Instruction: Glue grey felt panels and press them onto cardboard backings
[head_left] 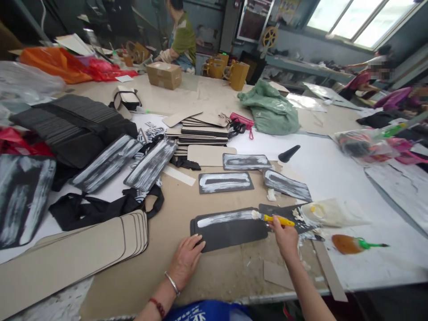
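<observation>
In the head view, my right hand (286, 238) is closed round the yellow handle of a brush (267, 218). The white-coated bristles touch the upper right of a dark grey panel (230, 234), where a white streak of paste runs along the top edge. My left hand (187, 258) lies with its fingers stretched out on the panel's left end. Beyond it lie more dark panels smeared with white, one (226, 183) straight ahead and another (287, 185) to its right. A plastic bag with white paste (329, 213) rests beside my right hand.
Long beige boards (76, 254) are stacked at left, near a bundle of black pieces (73, 125). A bottle of amber liquid (346, 244) lies at right. Farther back are a green bag (270, 107), a cardboard box (163, 75) and a person in green (183, 38).
</observation>
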{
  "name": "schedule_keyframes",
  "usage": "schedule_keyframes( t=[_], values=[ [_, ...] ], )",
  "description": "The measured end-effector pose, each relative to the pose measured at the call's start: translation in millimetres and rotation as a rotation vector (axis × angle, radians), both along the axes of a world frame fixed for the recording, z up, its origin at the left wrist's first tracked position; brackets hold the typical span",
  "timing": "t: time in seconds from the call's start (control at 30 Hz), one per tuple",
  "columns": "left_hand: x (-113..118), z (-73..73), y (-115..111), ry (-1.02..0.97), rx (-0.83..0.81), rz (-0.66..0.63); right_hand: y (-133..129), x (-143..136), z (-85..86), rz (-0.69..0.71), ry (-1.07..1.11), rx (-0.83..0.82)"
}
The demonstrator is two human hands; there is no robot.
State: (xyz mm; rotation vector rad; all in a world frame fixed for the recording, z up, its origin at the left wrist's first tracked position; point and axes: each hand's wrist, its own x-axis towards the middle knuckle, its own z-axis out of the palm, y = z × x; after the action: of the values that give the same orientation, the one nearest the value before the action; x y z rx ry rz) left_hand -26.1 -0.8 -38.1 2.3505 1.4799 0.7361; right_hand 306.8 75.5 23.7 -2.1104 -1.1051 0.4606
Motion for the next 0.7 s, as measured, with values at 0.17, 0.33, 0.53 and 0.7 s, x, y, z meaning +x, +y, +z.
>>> schedule_keyframes(
  t=[0.17, 0.33, 0.53, 0.7],
  values=[
    [0, 15.2, 8, -0.111, -0.135, 0.051, -25, -19, 15.7, 0.034, 0.126, 0.025],
    [-5, 26.0, 24, -0.260, -0.373, 0.146, -69, -120, 19.4, 0.386, 0.326, 0.040],
    [-9, 6.9, 18, -0.131, -0.178, 0.006, -78, -132, -7.3, 0.370, 0.357, 0.027],
    [-7, 3.0, 8, 0.019, -0.051, -0.066, -66, -37, -10.4, 0.091, 0.107, 0.026]
  ],
)
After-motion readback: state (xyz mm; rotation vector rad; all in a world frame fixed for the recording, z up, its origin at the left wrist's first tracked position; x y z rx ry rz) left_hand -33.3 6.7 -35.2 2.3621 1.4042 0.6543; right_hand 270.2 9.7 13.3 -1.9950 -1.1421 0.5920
